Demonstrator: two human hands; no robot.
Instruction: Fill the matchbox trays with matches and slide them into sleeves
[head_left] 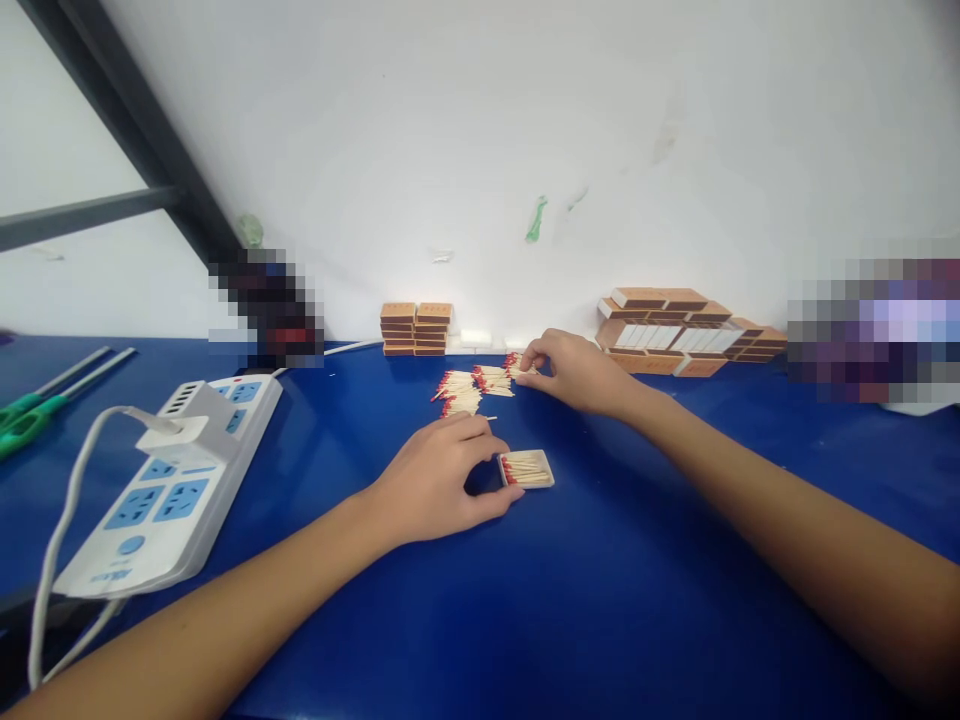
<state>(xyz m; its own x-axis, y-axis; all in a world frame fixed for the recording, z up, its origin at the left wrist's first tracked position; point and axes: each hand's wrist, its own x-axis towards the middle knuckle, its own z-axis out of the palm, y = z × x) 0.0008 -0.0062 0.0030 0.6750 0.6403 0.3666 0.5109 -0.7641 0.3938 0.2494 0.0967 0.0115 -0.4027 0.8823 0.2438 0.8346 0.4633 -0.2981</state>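
A small white matchbox tray (pixel 527 468) with red-tipped matches in it lies on the blue table (pixel 585 580). My left hand (pixel 439 480) grips the tray's left end between thumb and fingers. Farther back, a loose pile of matches (pixel 472 388) is spread on the table. My right hand (pixel 574 370) reaches to the pile's right end, fingers pinched on a few matches (pixel 516 364).
A short stack of brown matchboxes (pixel 416 328) stands against the wall. A larger heap of boxes and white trays (pixel 682 332) lies to the right. A white power strip (pixel 176 470) with a plugged charger sits at left, green-handled tools (pixel 30 415) beyond it.
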